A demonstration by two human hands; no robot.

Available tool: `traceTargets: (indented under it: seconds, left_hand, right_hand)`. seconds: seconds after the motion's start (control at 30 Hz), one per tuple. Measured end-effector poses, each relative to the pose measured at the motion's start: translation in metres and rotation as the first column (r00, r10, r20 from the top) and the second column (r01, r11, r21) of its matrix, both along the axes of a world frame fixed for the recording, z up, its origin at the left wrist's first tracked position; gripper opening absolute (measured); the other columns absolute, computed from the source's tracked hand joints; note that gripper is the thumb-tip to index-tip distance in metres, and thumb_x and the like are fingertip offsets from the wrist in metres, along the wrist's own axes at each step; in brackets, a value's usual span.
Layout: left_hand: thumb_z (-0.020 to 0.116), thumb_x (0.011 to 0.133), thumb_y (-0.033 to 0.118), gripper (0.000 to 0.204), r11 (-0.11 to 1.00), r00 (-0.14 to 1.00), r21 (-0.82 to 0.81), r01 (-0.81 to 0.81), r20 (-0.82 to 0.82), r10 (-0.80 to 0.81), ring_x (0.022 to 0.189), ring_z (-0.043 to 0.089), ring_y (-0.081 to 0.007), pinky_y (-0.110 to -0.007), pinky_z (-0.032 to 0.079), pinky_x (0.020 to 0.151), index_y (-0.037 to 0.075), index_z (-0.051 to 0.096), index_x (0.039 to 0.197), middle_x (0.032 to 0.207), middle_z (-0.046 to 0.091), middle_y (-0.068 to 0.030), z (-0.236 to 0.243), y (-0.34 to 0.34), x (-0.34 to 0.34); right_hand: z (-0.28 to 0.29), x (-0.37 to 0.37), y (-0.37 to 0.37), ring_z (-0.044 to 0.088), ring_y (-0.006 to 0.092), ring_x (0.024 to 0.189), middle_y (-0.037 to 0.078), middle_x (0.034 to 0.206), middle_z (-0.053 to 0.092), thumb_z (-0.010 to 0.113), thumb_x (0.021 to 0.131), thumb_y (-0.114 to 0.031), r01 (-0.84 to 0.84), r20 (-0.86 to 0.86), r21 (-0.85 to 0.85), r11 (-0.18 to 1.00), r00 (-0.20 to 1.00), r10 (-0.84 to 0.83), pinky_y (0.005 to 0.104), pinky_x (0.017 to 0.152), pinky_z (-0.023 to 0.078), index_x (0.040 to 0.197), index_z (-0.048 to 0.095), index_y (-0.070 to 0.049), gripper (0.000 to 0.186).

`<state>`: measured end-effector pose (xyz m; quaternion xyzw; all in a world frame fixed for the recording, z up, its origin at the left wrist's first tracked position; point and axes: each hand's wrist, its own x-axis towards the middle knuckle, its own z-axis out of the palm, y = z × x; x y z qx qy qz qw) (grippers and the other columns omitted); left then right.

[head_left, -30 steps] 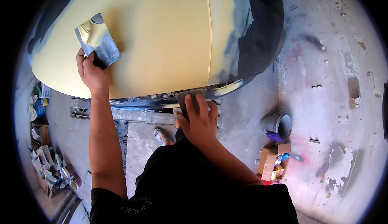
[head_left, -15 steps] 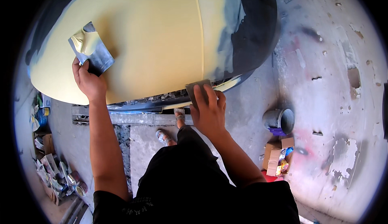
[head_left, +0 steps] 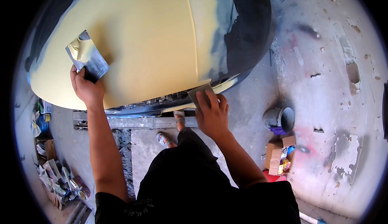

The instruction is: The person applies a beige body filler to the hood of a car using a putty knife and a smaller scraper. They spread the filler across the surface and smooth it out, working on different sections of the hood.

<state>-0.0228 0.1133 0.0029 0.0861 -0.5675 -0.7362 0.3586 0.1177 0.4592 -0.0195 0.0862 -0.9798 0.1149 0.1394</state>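
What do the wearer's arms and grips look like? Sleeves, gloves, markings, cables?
Left grip and right grip: bare hands, no gloves or watches visible. Bare forearms, no cables. Short black cloth sleeves; small pale print beside the left one.

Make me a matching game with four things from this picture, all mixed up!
1. metal plate
2. dark flat spreader
3. bucket
4. cardboard box

A. brown, flaps open, colourful things inside
B. held in the right hand
C. grey, with a round mouth
D. held in the left hand, with yellow paste on it

Right pairs: 1-D, 2-B, 3-C, 4-A
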Motion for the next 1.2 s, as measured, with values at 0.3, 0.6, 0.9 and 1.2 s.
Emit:
traceTargets:
  seconds: [0.3, 0.6, 0.9, 1.2]
  left_hand:
    - [0.035, 0.090, 0.003, 0.039, 0.916, 0.920, 0.168, 0.365, 0.084, -0.382, 0.105, 0.053, -0.0165, -0.030, 0.043, 0.093, -0.005, 0.046, 0.126, 0.115, 0.055, -0.0099, 0.041, 0.074, 0.086]
    - [0.038, 0.083, 0.011, 0.045, 0.749, 0.811, 0.410, 0.521, 0.036, -0.584, 0.109, 0.053, -0.0198, -0.032, 0.039, 0.097, -0.004, 0.045, 0.125, 0.117, 0.056, -0.0125, 0.032, 0.122, 0.155]
    - [0.036, 0.080, 0.009, 0.047, 0.865, 0.917, 0.350, 0.359, 0.041, -0.397, 0.109, 0.050, -0.0193, -0.031, 0.036, 0.098, -0.006, 0.045, 0.125, 0.117, 0.054, -0.0115, 0.032, 0.081, 0.159]
    - [0.037, 0.079, 0.010, 0.047, 0.838, 0.906, 0.420, 0.348, 0.080, -0.416, 0.108, 0.051, -0.0215, -0.033, 0.037, 0.097, -0.003, 0.044, 0.124, 0.117, 0.054, -0.0125, 0.014, 0.050, 0.182]
  right_hand:
    - [0.068, 0.026, -0.015, 0.043, 0.0378, 0.116, 0.019, 0.132, 0.043, 0.067, 0.079, -0.017, -0.254, -0.061, -0.666, 0.701, 0.955, 0.289, 0.0469, 0.094, 0.038, 0.131, 0.051, -0.002, 0.057]
    - [0.050, 0.022, -0.034, 0.042, 0.0391, 0.118, 0.016, 0.130, 0.043, 0.074, 0.075, -0.018, -0.545, -0.207, -0.627, 0.557, 0.806, 0.555, 0.0464, 0.098, 0.037, 0.127, 0.056, -0.008, 0.057]
    - [0.027, -0.023, -0.001, 0.042, 0.0433, 0.107, 0.018, 0.135, 0.039, 0.063, 0.080, -0.023, 0.163, -0.166, -0.176, 0.971, 0.967, -0.192, 0.0492, 0.092, 0.039, 0.132, 0.050, -0.010, 0.055]
    - [0.021, -0.005, -0.072, 0.043, 0.0420, 0.103, 0.015, 0.133, 0.038, 0.064, 0.078, -0.029, 0.089, -0.060, -0.124, 0.988, 0.993, -0.097, 0.0503, 0.077, 0.046, 0.134, 0.047, -0.011, 0.061]
